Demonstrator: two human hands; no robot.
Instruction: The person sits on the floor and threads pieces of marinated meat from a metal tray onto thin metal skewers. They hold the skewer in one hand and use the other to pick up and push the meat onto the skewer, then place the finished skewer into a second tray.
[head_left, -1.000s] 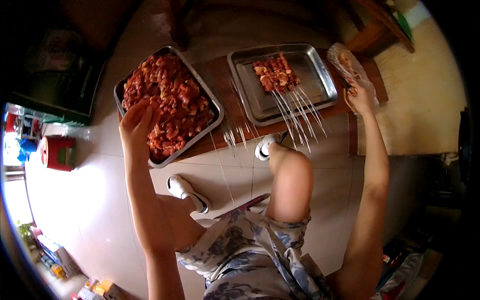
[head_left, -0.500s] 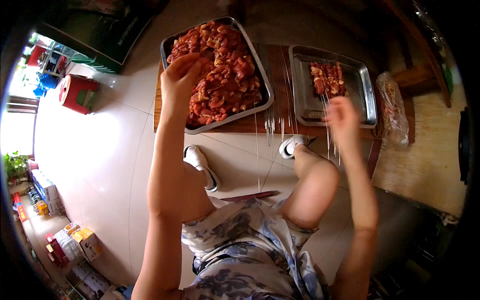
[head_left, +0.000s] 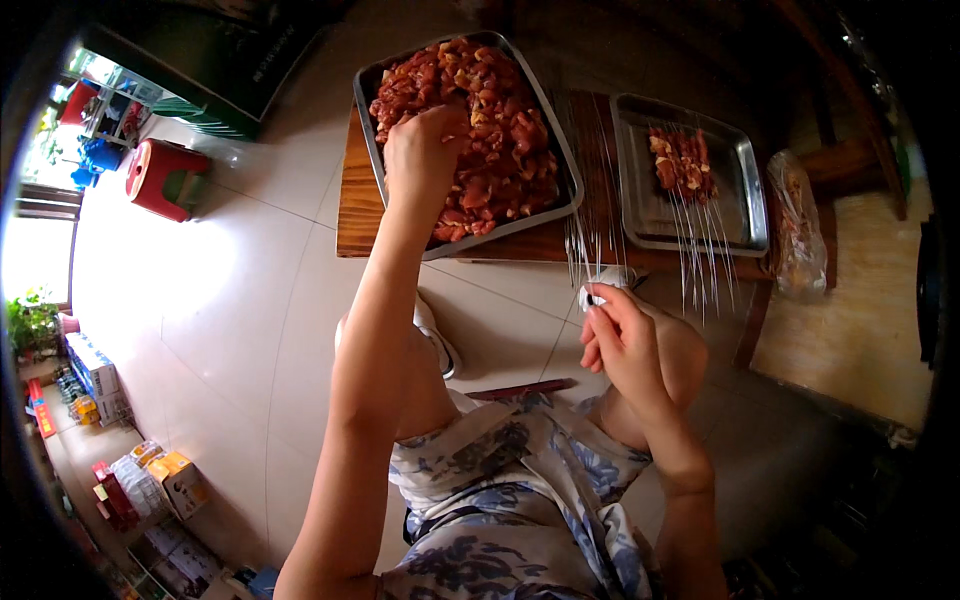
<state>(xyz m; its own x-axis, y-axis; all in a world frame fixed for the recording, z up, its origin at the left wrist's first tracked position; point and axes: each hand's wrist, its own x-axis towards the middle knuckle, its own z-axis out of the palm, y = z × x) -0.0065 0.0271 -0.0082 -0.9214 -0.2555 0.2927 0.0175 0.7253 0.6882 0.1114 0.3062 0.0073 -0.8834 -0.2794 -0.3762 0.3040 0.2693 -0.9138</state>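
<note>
My left hand (head_left: 425,150) reaches into a large metal tray (head_left: 565,185) heaped with raw red meat pieces (head_left: 500,150), fingers bent down among them; whether it grips a piece is hidden. My right hand (head_left: 630,345) is drawn back over my knee, fingertips pinched on a thin metal skewer (head_left: 585,250) that points up toward the table. More loose skewers (head_left: 600,150) lie between the two trays. A smaller metal tray (head_left: 740,215) on the right holds several loaded meat skewers (head_left: 682,160).
Both trays rest on a low wooden table (head_left: 352,215). A clear plastic bag (head_left: 800,230) lies at its right end beside a wooden chair (head_left: 850,160). A red stool (head_left: 165,180) stands on the tiled floor at left; boxes (head_left: 170,480) sit lower left.
My left hand stays in the meat tray. My right hand has come back from the skewers by the small tray toward my knee, pinched on a skewer. The view has shifted.
</note>
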